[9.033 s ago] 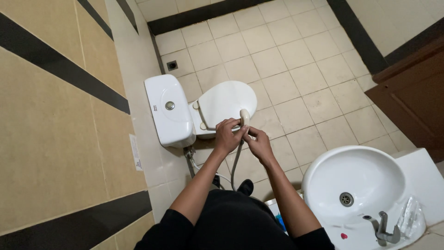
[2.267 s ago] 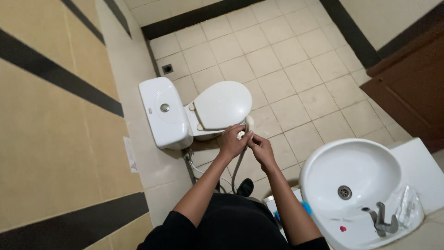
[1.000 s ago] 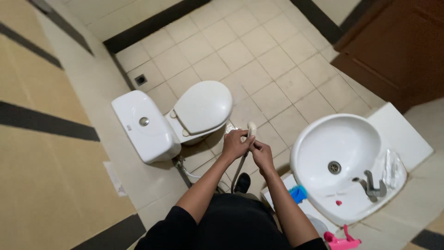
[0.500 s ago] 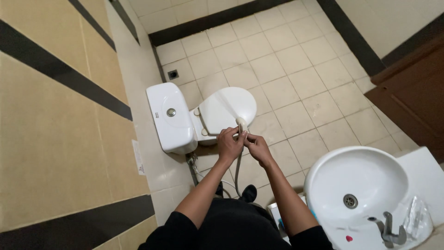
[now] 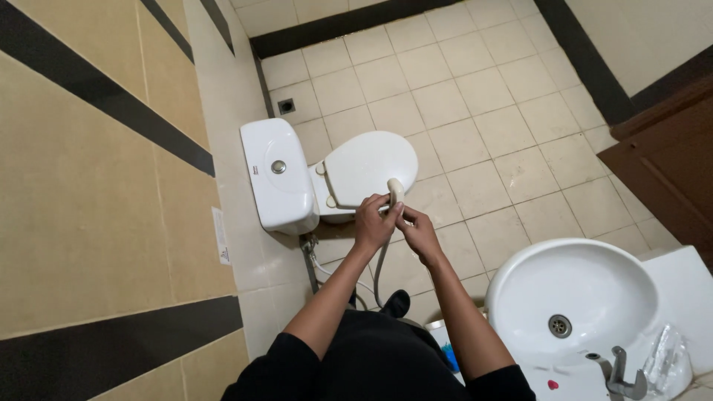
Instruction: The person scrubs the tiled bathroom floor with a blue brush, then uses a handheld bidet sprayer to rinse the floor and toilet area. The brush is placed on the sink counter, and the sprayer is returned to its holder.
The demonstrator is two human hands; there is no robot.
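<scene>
A small cream spray head (image 5: 396, 191) on a grey hose (image 5: 379, 269) is held up in front of the body, just past the front edge of the closed toilet lid (image 5: 366, 168). The left hand (image 5: 375, 222) is wrapped around the stem of the spray head, its grip closed on it, with the nozzle end standing out above the fingers. The right hand (image 5: 420, 235) is brought in just beside the left, its fingertips pinched against the lower part of the spray head, so that both hands meet on it. The hose is seen hanging down from the hands towards the floor near the wall. A white toilet (image 5: 278, 178) with a round flush button on its tank is set against the tiled wall to the left. A white sink (image 5: 572, 304) with a metal tap (image 5: 616, 375) lies to the lower right, well apart from the hands. A dark wooden door (image 5: 668, 167) is seen at the right edge.
</scene>
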